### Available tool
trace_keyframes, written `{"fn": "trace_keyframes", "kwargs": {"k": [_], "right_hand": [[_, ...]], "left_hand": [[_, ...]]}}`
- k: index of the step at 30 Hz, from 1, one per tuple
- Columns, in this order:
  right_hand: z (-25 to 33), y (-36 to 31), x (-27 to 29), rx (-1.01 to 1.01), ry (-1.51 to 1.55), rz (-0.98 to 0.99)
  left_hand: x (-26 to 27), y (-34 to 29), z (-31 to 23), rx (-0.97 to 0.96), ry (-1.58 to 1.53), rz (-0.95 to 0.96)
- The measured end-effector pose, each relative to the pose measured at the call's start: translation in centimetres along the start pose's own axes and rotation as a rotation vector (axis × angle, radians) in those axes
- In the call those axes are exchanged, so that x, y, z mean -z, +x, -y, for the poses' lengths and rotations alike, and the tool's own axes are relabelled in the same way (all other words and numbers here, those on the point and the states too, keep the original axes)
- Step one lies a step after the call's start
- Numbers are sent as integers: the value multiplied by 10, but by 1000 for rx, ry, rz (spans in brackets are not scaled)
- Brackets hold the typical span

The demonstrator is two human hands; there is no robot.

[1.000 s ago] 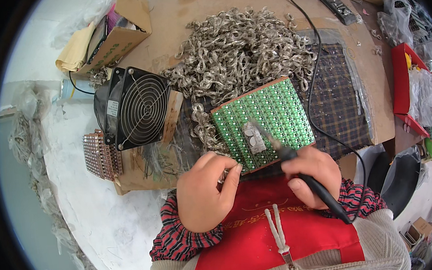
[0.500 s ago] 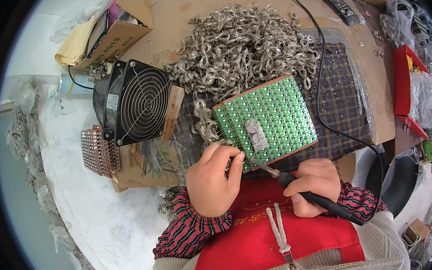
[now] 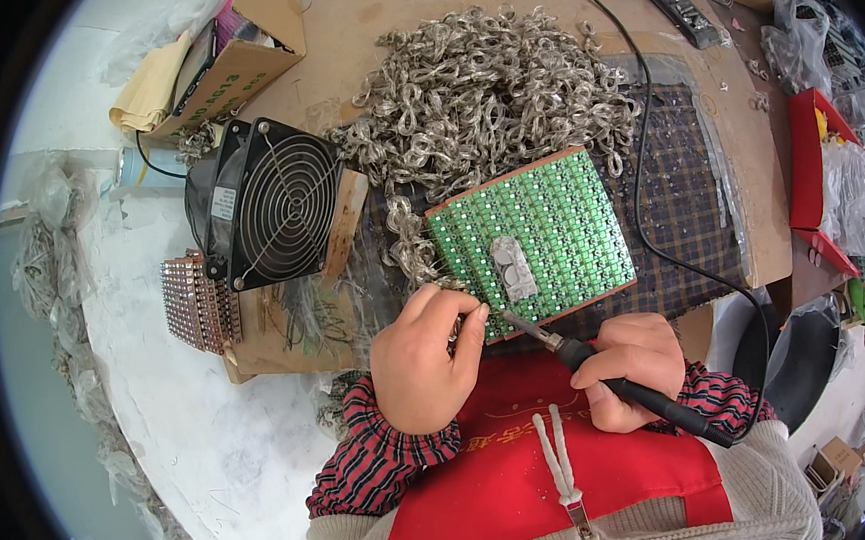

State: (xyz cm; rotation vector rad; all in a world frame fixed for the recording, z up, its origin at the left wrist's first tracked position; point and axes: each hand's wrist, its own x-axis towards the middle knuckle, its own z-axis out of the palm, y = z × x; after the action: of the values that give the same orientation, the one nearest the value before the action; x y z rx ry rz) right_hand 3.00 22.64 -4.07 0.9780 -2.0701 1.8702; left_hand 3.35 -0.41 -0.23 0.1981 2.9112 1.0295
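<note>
A green circuit board panel (image 3: 569, 220) with rows of small parts lies tilted on the table in front of me. On its lower middle rests a grey, lumpy piece (image 3: 514, 267) with round marks. My right hand (image 3: 635, 371) grips a soldering iron (image 3: 616, 386) by its dark handle; its tip is at the board's near edge. My left hand (image 3: 426, 356) pinches at the board's near left corner, thumb against forefinger. Part of a looped wire bundle (image 3: 455, 335) shows beneath those fingers, and more wire bundles (image 3: 410, 241) lie just beyond them.
A large heap of looped wire bundles (image 3: 491, 95) lies behind the board. At left stands a black fan (image 3: 288, 205), with stacked boards (image 3: 199, 301) beside it. The iron's cord (image 3: 642, 155) crosses the checked cloth (image 3: 688, 192). A red box (image 3: 815, 168) stands at right.
The soldering iron and my right hand have shifted slightly to the right, with the tip a little farther from my left fingertips. My left hand stays almost in place.
</note>
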Motion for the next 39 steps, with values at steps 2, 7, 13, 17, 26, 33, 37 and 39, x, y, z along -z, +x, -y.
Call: {"fn": "trace_keyframes", "kwargs": {"k": [2,7,13,17,26,33,37,39], "right_hand": [[0,0,-1,5,-11,0],[-1,3,-2,-15,-21,13],[-2,4,-3,-21,-19,34],[-2,2,-1,-21,-19,28],[-1,-1,10,-25,-27,41],[-2,-7,18,-42,-153,-199],[-1,-2,20,-37,-214,-308],[1,3,22,-7,-235,-290]], "left_hand": [[0,0,0,4,1,5],[1,0,0,15,1,18],[2,2,0,9,14,44],[5,3,-1,-9,27,69],[8,4,-3,-6,36,95],[44,23,-24,-89,196,-15],[28,113,-25,-443,232,-59],[-2,152,-32,-401,434,-51]]}}
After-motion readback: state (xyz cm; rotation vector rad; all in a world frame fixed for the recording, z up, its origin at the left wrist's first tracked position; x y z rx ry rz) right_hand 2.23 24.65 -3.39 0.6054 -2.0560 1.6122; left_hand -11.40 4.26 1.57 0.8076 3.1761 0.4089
